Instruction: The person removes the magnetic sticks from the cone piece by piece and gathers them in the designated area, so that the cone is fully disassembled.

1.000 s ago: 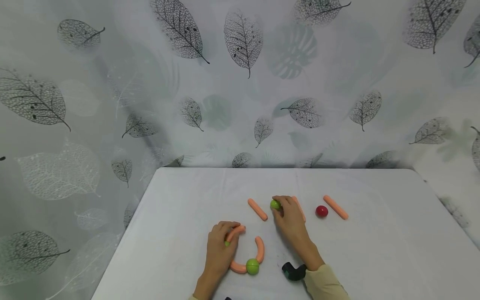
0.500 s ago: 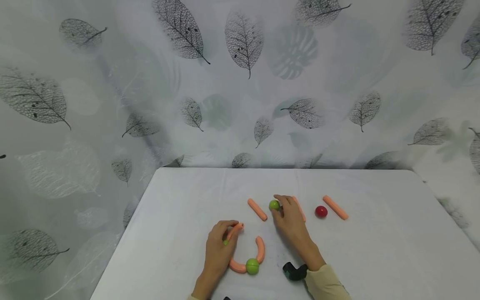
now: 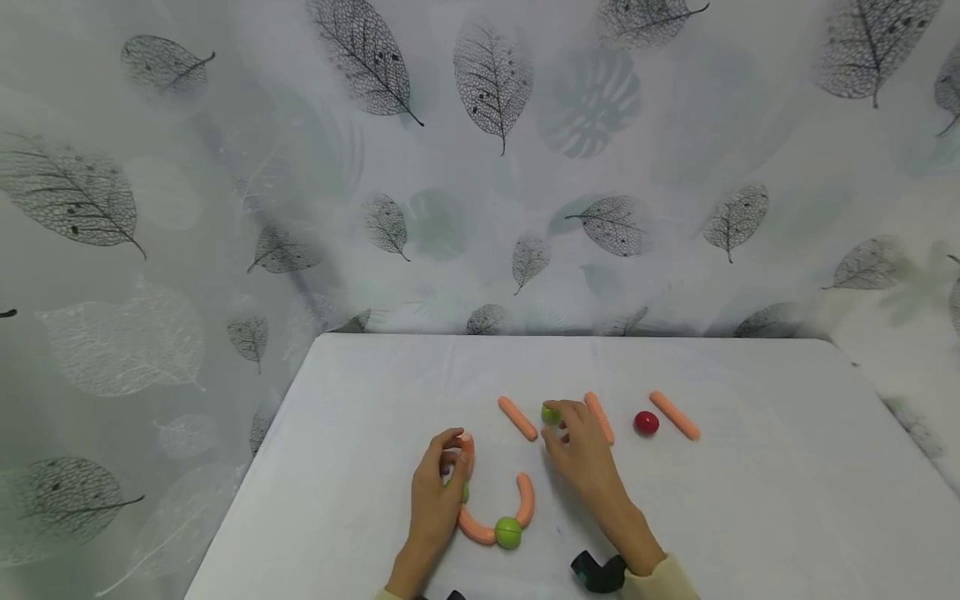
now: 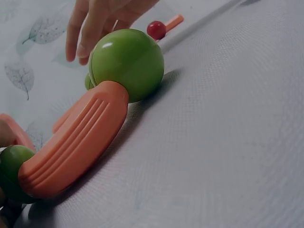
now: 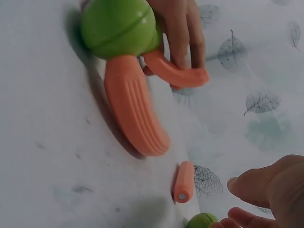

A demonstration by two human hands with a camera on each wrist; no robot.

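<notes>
My left hand (image 3: 433, 504) holds a curved orange rod (image 3: 469, 454) with a green ball (image 3: 464, 492) at its near end. From that ball runs a second curved orange rod (image 4: 78, 142), joined to another green ball (image 3: 507, 533), then a third curved rod (image 3: 526, 500), forming an open loop on the table. My right hand (image 3: 588, 458) hovers at a separate green ball (image 3: 551, 414), its fingers loosely bent and partly covering it. In the right wrist view the thumb (image 5: 251, 187) stands apart from that ball (image 5: 202, 220).
Straight orange rods lie farther back: one rod (image 3: 517, 418) left of the right hand, one rod (image 3: 599, 417) just beyond it, one rod (image 3: 675, 415) at right. A red ball (image 3: 647, 423) sits between the latter two. A patterned leaf curtain (image 3: 480, 183) hangs behind the white table (image 3: 780, 500).
The curved rod in my left hand has swung from pointing rightward to pointing away from me. My right hand has drawn slightly back toward me and its fingers have loosened around the green ball.
</notes>
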